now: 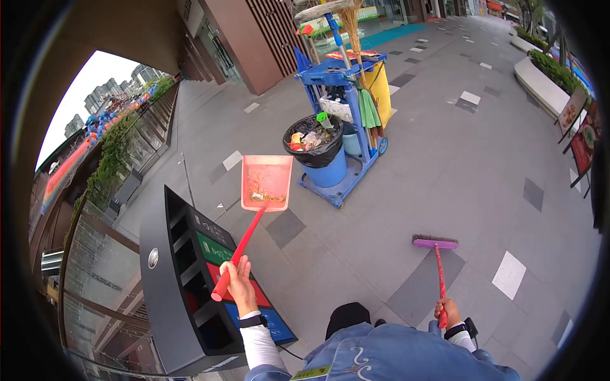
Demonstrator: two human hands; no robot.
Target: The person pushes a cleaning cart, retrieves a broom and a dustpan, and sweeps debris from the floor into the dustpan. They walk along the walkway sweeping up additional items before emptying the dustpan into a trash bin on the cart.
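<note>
The left hand [240, 282], low and left of centre, is clenched around the red handle of a dustpan [265, 183], whose pan sits raised mid-frame with debris inside. The right hand [448, 312], at lower right, grips the red stick of a broom [435, 242], its purple head resting on the pavement. A recycling bin [190, 279] stands beside the left hand; a cleaning cart [343, 95] stands at upper centre.

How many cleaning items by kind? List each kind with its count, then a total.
Dustpans: 1, red plastic long-handled dustpan in the left hand
Brooms: 2, purple-headed red-handled push broom in the right hand; straw broom on the cart
Carts: 1, blue plastic cleaning cart
Bins: 2, blue round bin with a black bag; dark grey four-slot sorting bin
Total: 6
</note>
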